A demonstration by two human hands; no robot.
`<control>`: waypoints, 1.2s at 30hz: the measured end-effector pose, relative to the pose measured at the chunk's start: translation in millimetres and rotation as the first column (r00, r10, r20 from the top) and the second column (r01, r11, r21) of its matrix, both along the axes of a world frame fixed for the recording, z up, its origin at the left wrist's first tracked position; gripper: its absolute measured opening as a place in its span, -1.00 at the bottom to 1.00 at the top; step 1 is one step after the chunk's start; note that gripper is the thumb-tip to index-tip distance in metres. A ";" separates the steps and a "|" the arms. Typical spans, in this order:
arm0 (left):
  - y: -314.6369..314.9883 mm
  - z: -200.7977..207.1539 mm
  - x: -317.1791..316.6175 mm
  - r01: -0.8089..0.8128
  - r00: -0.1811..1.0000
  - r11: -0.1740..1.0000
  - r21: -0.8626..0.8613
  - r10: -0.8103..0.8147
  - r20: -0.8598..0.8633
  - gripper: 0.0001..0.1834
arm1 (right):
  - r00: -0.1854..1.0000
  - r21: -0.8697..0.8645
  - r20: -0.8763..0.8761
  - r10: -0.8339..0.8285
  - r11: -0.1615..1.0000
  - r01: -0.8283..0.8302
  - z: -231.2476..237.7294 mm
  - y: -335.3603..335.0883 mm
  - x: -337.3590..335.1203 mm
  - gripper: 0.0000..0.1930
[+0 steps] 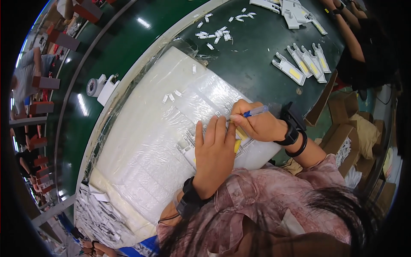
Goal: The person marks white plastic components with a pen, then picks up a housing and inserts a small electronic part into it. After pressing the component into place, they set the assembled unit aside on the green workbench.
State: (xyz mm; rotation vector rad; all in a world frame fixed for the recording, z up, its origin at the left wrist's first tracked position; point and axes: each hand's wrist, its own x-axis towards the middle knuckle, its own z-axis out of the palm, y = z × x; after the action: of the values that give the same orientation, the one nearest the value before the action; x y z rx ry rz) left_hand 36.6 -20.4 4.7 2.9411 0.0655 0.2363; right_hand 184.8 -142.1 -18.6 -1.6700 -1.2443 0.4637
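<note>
My left hand (215, 143) lies flat, fingers stretched, over a row of white plastic parts (185, 147) with pronged ends. My right hand (262, 125) closes round a clear pen with a blue end (256, 111), its tip low beside my left fingertips. Yellow labels (242, 133) show on the parts between my hands. Beneath them is a pale pad (141, 132) wrapped in clear plastic. A few small white pieces (172, 97) rest on the pad. My fingers hide much of the row and the pen's tip.
More small white pieces (218, 35) and labelled white parts (296, 68) lie on the dark green table. A heap of white parts (102, 214) fills the lower left corner. A green conveyor (75, 124) carries a white device (102, 89). Cardboard boxes (342, 105) stand right; another person's arm (349, 36) reaches in above.
</note>
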 end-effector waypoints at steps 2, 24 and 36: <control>-0.4 1.8 0.6 0.003 1.000 1.000 -0.009 -0.003 -0.008 -0.49 | 1.000 -0.021 0.027 -0.009 1.000 0.010 1.4 -0.4 -0.7 -0.86; 42.8 35.0 6.0 0.038 0.996 0.947 -0.318 -0.012 0.083 -0.65 | 0.804 0.009 -0.583 -0.121 0.988 0.156 2.7 -4.5 -0.1 -0.83; 131.4 0.0 23.4 -0.348 0.897 0.917 -0.193 0.386 0.215 -0.77 | 0.844 0.011 -0.527 -0.100 0.992 0.125 3.9 -5.2 1.5 -0.83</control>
State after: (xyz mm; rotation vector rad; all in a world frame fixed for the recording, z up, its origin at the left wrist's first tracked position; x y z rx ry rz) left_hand 59.9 111.0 4.7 2.7000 0.5816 0.6246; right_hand 186.3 -147.4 -14.7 -1.4315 -0.7382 0.7562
